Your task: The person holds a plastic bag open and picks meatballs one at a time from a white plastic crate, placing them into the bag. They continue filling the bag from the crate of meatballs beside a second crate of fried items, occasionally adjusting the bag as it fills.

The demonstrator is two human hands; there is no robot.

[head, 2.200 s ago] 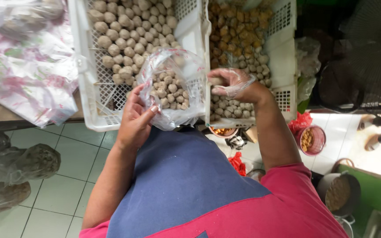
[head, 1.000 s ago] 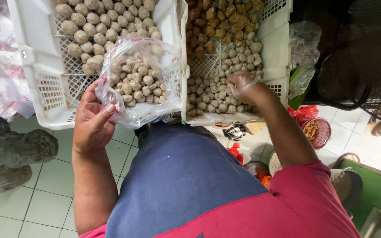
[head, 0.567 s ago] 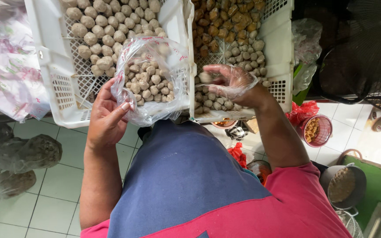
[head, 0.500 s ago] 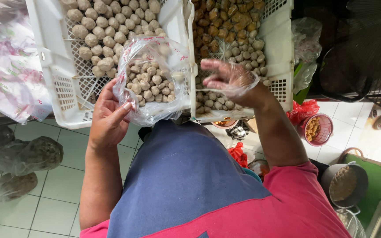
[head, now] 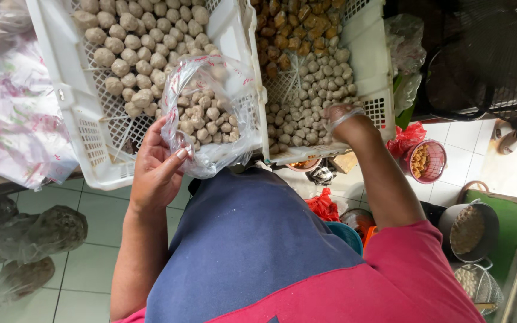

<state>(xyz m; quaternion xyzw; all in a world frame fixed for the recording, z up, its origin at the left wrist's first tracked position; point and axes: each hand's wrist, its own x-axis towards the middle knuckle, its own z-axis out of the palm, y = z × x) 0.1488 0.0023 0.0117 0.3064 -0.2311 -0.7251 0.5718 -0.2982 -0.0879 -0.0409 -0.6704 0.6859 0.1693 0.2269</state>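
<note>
My left hand (head: 158, 170) grips the edge of a clear plastic bag (head: 210, 113) half full of small pale meatballs, held against the front of two white perforated crates. My right hand (head: 337, 118), in a thin clear glove, reaches down into the right crate (head: 371, 57) among small grey-beige balls; its fingers are buried and hidden. The left crate (head: 61, 90) holds larger pale balls.
Brown fried pieces fill the far part of the right crate. Plastic bags lie on the table (head: 7, 107) at left. On the tiled floor are dark bagged lumps (head: 31, 230), a red basket (head: 421, 160), a pot (head: 468, 224) and a wire strainer (head: 477, 287).
My right hand, which was lifted by the bag's mouth with balls, has dropped back into the right crate. My left hand still holds the bag in place.
</note>
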